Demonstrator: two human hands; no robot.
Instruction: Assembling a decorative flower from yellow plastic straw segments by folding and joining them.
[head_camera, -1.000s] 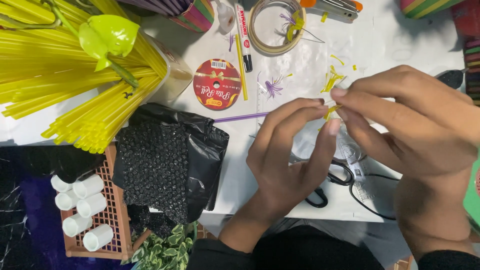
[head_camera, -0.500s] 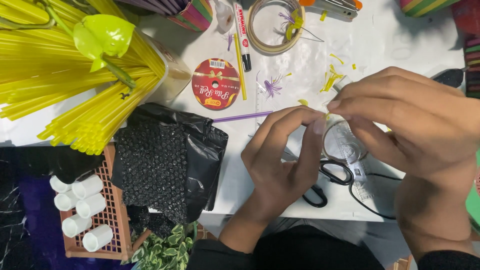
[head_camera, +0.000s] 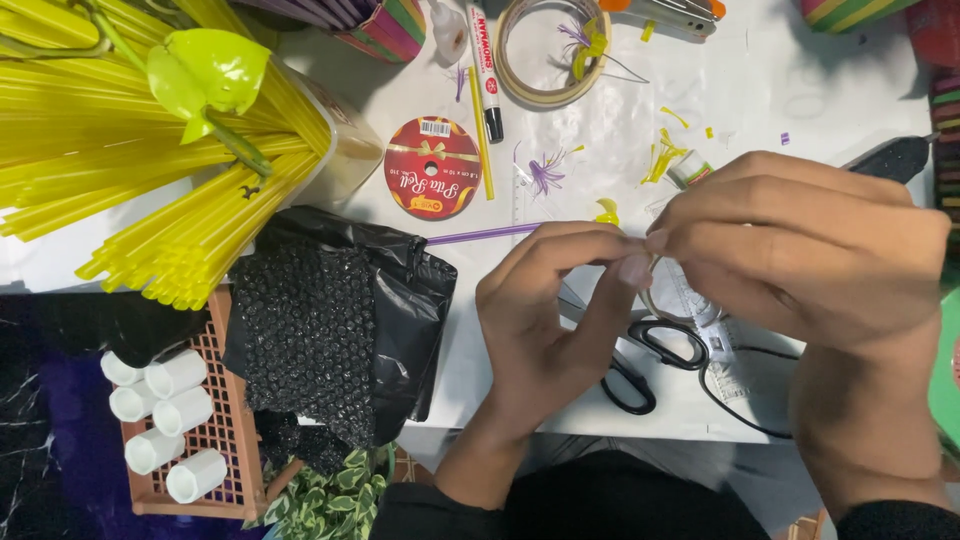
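Note:
My left hand (head_camera: 550, 320) and my right hand (head_camera: 800, 255) meet above the white table (head_camera: 800, 90), fingertips pinched together on something small and thin that the fingers hide. Under the hands lie a clear tape roll (head_camera: 690, 305) and black-handled scissors (head_camera: 650, 372). A purple straw (head_camera: 480, 235) lies just left of my left fingertips. A yellow curled scrap (head_camera: 607, 210) sits above them. A purple frayed straw piece (head_camera: 545, 172) lies further up.
A big bundle of yellow straws (head_camera: 150, 150) fills the upper left. A red ribbon spool (head_camera: 432, 167), marker (head_camera: 485, 60) and tape ring (head_camera: 520, 80) lie near the top. A black bubble-wrap bag (head_camera: 330, 320) and a brown basket (head_camera: 215, 430) of white tubes sit at the lower left.
My hands have drawn closer and the fingertips now pinch together. The yellow strip seen between the fingers a second ago is no longer visible there.

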